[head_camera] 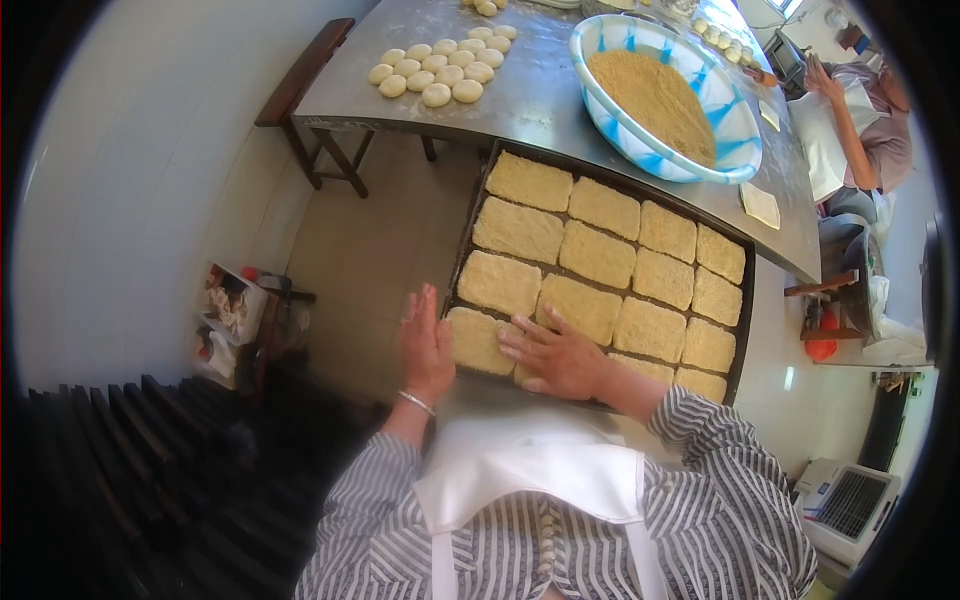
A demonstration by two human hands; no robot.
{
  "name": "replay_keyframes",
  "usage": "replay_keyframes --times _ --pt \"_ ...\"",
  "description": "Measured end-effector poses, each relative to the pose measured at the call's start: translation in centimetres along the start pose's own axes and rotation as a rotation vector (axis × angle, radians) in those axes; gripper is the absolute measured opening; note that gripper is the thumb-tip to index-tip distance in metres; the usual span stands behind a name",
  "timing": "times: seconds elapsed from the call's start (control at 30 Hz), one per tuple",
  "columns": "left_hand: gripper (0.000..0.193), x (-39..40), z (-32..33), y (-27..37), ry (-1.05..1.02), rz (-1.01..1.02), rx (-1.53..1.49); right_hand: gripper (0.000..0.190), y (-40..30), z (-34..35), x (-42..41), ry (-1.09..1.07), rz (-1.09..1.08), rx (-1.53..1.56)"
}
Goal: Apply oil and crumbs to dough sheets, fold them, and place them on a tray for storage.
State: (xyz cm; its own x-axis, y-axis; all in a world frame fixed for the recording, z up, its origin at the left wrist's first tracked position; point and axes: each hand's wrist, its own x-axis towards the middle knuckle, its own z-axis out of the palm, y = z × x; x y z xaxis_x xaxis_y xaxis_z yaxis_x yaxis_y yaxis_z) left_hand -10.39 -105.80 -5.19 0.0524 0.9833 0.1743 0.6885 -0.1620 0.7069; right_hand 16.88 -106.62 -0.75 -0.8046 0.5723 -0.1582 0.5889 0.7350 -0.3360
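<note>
A dark baking tray (pixel 748 311) holds rows of flat rectangular dough pieces with a crumbly, sesame-like coating. My right hand (pixel 562 360) lies palm down over the front-left part of the tray. Its spread fingertips reach the right edge of the front-left coated dough piece (pixel 480 341), and the hand partly hides the piece beside it. My left hand (pixel 429 349) is upright at the tray's left rim, close to that same corner piece. Nothing is in its grasp; whether it touches the rim is unclear.
Beyond the tray stands a metal table (pixel 525 97). On it are a blue-and-white basin (pixel 739 161) of tan crumbs, several round dough balls (pixel 450 73) and a plain dough sheet (pixel 760 205). Another person (pixel 862 127) is at the right. A wooden bench (pixel 319 71) stands left.
</note>
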Motion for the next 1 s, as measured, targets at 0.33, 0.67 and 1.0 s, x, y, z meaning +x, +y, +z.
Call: replay_keyframes --times 0.33,0.67,1.0 --pt "0.054 -0.1 0.0 -0.1 -0.031 -0.005 0.0 0.067 -0.4 -0.8 0.6 0.033 0.034 -0.011" --pt "0.054 -0.2 0.1 0.1 -0.023 -0.006 0.006 0.062 -0.4 -0.6 3.1 0.106 -0.06 -0.111" --pt "0.054 0.1 -0.3 0.4 -0.022 -0.037 -0.048 0.065 -0.5 -0.7 3.0 0.166 -0.06 -0.022"
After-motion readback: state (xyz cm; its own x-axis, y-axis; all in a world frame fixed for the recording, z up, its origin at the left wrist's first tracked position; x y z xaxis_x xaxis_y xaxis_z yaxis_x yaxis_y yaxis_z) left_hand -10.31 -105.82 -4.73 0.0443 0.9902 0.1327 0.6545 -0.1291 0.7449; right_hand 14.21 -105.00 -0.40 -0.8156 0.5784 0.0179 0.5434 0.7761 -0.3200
